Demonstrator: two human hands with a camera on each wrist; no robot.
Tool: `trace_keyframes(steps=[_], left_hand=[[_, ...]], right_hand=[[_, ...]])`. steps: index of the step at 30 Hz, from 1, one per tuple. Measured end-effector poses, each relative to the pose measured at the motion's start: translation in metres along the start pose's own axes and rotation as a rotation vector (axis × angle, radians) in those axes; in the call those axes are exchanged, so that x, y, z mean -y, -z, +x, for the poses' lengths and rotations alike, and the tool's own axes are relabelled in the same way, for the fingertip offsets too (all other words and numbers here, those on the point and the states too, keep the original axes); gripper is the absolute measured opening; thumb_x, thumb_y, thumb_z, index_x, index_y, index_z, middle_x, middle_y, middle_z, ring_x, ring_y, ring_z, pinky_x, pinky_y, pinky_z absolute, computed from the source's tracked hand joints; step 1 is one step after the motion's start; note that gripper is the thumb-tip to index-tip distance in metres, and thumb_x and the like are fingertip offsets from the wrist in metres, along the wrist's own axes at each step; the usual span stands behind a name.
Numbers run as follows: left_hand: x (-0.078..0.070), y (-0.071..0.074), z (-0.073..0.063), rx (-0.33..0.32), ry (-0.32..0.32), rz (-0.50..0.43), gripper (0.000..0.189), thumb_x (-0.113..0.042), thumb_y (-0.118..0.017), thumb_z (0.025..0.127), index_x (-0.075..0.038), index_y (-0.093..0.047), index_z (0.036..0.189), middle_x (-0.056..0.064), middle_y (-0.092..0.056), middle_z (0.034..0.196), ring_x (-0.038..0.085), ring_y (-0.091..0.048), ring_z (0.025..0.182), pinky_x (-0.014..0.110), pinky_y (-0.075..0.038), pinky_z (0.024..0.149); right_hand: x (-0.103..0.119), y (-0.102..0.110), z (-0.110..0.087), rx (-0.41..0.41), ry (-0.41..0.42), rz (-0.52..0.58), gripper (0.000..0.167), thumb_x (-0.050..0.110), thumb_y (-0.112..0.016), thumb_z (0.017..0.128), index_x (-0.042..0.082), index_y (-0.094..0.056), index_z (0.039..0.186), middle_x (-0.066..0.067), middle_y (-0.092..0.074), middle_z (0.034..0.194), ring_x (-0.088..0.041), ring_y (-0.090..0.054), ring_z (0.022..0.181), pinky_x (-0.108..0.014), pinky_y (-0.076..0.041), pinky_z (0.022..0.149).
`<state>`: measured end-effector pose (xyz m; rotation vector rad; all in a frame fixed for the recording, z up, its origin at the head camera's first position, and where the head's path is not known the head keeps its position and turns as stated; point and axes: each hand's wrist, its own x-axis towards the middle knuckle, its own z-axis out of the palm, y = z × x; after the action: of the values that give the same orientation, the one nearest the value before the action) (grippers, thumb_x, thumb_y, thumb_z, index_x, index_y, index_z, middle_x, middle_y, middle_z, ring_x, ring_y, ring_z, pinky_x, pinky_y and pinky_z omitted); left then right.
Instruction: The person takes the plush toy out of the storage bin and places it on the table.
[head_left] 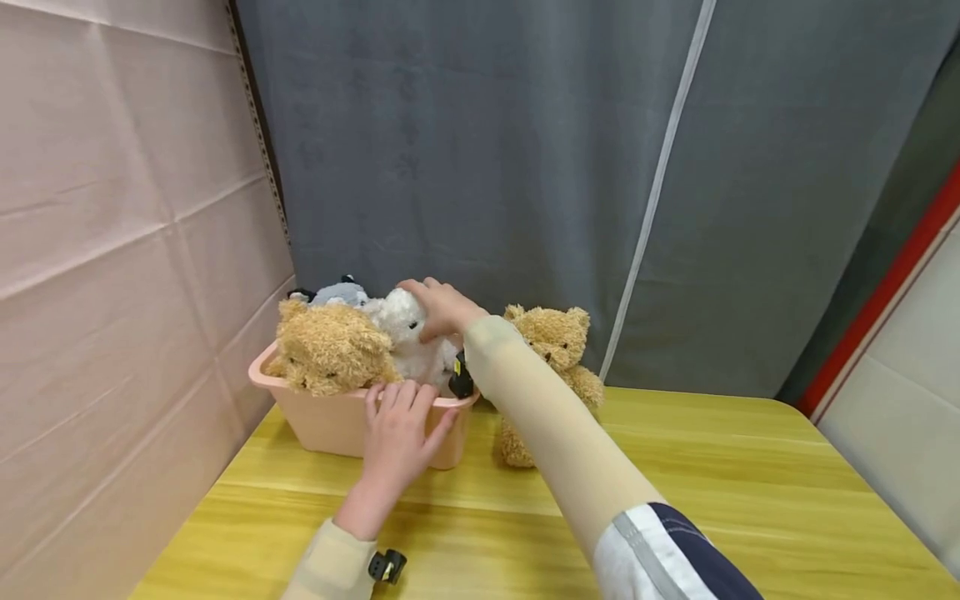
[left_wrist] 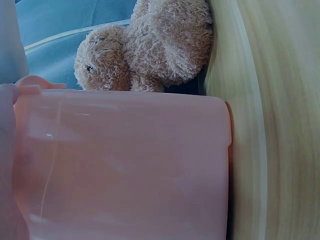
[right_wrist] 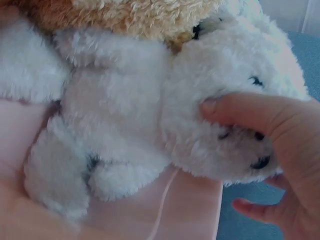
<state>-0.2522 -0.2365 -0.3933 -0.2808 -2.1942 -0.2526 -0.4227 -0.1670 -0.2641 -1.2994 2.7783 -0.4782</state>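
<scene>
A pink plastic bin (head_left: 330, 425) stands on the table against the grey curtain. My left hand (head_left: 397, 433) holds its near rim, with the fingers hooked over the edge. Inside, at the right end, sits a white plush toy (right_wrist: 115, 105) with small black eyes. My right hand (head_left: 442, 310) grips this toy's head from above, the thumb across its face; the other fingers are partly hidden. Beside it in the bin are a brown teddy bear (head_left: 337, 346) and a grey plush toy (head_left: 341, 292) behind.
Another brown teddy bear (head_left: 558, 342) sits on the table (head_left: 750, 492) right of the bin, partly covered by my right forearm. A pink cloth wall (head_left: 127, 250) rises at the left, and a grey curtain (head_left: 480, 150) closes off the back.
</scene>
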Motion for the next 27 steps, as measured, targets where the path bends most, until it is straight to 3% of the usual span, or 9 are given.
trace_keyframes(steps=[9, 19, 27], left_hand=[[0.003, -0.005, 0.0, 0.015, -0.002, -0.016, 0.05, -0.058, -0.04, 0.096, -0.012, -0.061, 0.1, 0.004, -0.056, 0.094, 0.028, -0.049, 0.096, 0.056, -0.024, 0.099], [0.008, -0.007, 0.0, 0.011, 0.001, -0.027, 0.05, -0.059, -0.039, 0.096, -0.013, -0.059, 0.098, 0.005, -0.054, 0.093, 0.029, -0.048, 0.093, 0.056, -0.024, 0.098], [0.02, -0.007, 0.005, -0.006, -0.005, -0.032, 0.052, -0.058, -0.039, 0.096, -0.011, -0.061, 0.1, 0.006, -0.056, 0.094, 0.03, -0.049, 0.094, 0.057, -0.024, 0.099]], right_hand=[[0.0, 0.015, -0.006, -0.117, 0.053, -0.01, 0.09, 0.002, -0.075, 0.074, 0.034, -0.034, 0.148, 0.0, -0.043, 0.129, -0.019, -0.052, 0.093, -0.029, -0.046, 0.063], [-0.001, 0.046, -0.019, -0.198, 0.014, 0.035, 0.089, 0.008, -0.074, 0.076, 0.036, -0.031, 0.149, -0.002, -0.04, 0.121, -0.022, -0.051, 0.081, -0.032, -0.042, 0.059], [-0.011, 0.08, -0.035, -0.385, 0.042, 0.102, 0.101, 0.016, -0.079, 0.075, 0.042, -0.019, 0.152, -0.007, -0.041, 0.123, -0.023, -0.05, 0.082, -0.036, -0.043, 0.067]])
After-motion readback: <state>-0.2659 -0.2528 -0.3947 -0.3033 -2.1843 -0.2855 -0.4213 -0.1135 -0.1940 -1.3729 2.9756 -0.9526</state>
